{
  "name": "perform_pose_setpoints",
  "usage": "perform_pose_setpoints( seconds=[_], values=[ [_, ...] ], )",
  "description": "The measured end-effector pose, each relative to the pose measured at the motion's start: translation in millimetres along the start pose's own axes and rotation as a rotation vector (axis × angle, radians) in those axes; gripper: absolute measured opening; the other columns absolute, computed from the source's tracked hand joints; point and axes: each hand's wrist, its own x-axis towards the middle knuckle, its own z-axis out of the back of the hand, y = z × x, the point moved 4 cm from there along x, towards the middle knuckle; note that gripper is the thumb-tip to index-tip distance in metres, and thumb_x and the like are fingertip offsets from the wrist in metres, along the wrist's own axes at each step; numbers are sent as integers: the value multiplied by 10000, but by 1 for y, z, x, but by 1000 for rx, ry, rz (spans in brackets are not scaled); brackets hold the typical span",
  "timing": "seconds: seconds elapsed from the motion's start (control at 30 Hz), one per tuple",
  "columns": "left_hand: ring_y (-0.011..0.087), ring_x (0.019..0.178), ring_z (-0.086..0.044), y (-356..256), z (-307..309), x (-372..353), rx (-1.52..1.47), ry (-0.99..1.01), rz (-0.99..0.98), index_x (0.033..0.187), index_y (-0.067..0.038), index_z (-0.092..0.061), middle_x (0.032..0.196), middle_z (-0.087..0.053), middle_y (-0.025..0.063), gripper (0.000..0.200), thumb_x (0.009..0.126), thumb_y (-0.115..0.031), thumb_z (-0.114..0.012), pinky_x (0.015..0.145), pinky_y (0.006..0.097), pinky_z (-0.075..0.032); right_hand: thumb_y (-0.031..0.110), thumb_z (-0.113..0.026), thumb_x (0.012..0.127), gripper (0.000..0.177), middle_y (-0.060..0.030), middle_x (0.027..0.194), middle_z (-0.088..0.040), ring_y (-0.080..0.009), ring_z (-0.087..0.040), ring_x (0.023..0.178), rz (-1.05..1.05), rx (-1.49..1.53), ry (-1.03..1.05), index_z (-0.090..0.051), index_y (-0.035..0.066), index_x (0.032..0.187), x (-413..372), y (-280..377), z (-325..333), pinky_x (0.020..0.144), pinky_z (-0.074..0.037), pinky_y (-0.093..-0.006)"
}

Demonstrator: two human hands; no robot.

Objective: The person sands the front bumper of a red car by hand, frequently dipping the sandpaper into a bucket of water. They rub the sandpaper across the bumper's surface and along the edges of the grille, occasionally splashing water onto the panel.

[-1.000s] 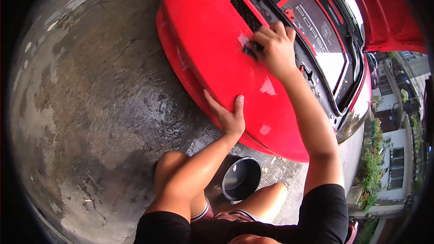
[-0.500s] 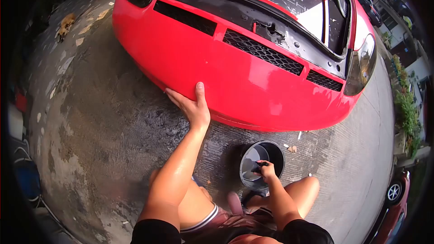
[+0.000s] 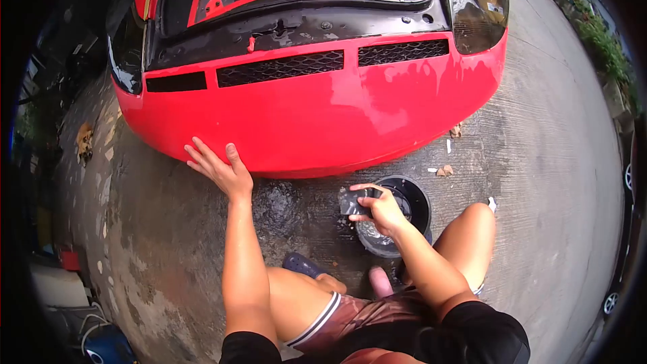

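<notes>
While the bucket [image 3: 422,207] holds water [image 3: 375,234], right fingers [image 3: 368,201] grip a pad [image 3: 349,203], left fingers [image 3: 209,153] spread.

The car [image 3: 283,128] is right in front of the person [image 3: 397,317]. It has a lamp [image 3: 480,10] at each end and vents [image 3: 282,67] in a row between them. The bucket [image 3: 419,199] sits on the ground [image 3: 546,182], between the car and the person, a bit to the right. Leaves [image 3: 445,170] lie just past it, on its right side. A shoe [image 3: 302,264] is left of the bucket, closer to the person. Far off to the left is a dog [image 3: 85,143]. Plants [image 3: 600,44] are far to the right.
</notes>
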Motion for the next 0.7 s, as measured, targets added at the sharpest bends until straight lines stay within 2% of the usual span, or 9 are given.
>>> perform_pose_setpoints(
  seconds=[0.1, 0.17, 0.2, 0.3, 0.37, 0.43, 0.53, 0.63, 0.7],
  values=[
    [535, 1607, -76, -57, -7, -5, 90, 80, -93, 1709, -114, -207, 1762, -96, 264, 959, 1004, -667, -551, 1235, 744, -57, -48, -496, 1050, 375, -108, 1238, -691, -178, -722, 975, 268, -91, 272, -632, 41, 1388, -21, 106, -107, 785, -680, -300],
    [489, 1627, -91, -97, -13, -9, 166, 193, -227, 1715, -167, -225, 1786, -103, 188, 936, 966, -563, -622, 1219, 773, -51, -22, -512, 1053, 378, -131, 1243, -702, -173, -712, 960, 525, -146, 339, -638, 39, 1403, -16, 145, -150, 787, -648, -314],
    [457, 1635, -111, -122, -17, -12, 130, 235, -321, 1703, -185, -280, 1784, -136, 182, 905, 931, -469, -658, 1224, 768, -40, -3, -564, 1021, 338, -165, 1093, -758, -183, -733, 905, 745, -253, 294, -699, 34, 1329, -9, 154, -160, 773, -615, -356],
    [389, 1644, -147, -165, -42, -34, 274, 398, -617, 1674, -250, -373, 1775, -195, 171, 861, 914, -501, -691, 1249, 734, -33, 56, -686, 950, 251, -163, 867, -763, -208, -756, 819, 905, -523, 111, -759, 43, 1190, -23, 160, -155, 760, -584, -374],
    [390, 1643, -148, -177, -29, -28, 162, 409, -600, 1675, -260, -371, 1778, -188, 164, 866, 921, -559, -673, 1249, 732, -36, 91, -743, 918, 223, -148, 803, -754, -210, -758, 760, 928, -592, 33, -771, 51, 1136, -35, 156, -125, 740, -579, -363],
    [411, 1638, -148, -169, -24, -20, 149, 308, -527, 1681, -267, -362, 1782, -180, 151, 882, 934, -649, -634, 1245, 736, -58, 136, -794, 911, 189, -142, 795, -745, -199, -752, 757, 737, -495, -110, -744, 13, 1045, -26, 154, -74, 730, -579, -372],
    [439, 1631, -145, -129, -28, -7, 144, 120, -335, 1685, -252, -353, 1781, -181, 152, 873, 960, -680, -583, 1242, 741, -85, 193, -827, 907, 255, -183, 883, -737, -310, -739, 814, 1095, -702, -540, -722, 3, 1043, -17, 189, 5, 736, -563, -404],
    [445, 1620, -181, -126, -31, -11, 159, 86, -364, 1681, -210, -358, 1776, -203, 142, 859, 995, -702, -516, 1241, 731, -126, 221, -823, 912, 259, -174, 902, -699, -391, -698, 806, 1349, -798, -835, -691, 3, 957, -8, 233, 65, 722, -547, -464],
    [446, 1620, -181, -127, -30, -12, 177, 85, -365, 1683, -199, -352, 1776, -207, 142, 855, 999, -687, -516, 1252, 710, -127, 215, -819, 907, 248, -171, 926, -698, -396, -696, 833, 1345, -800, -911, -691, 8, 957, -12, 239, 91, 735, -547, -470]
  ],
)
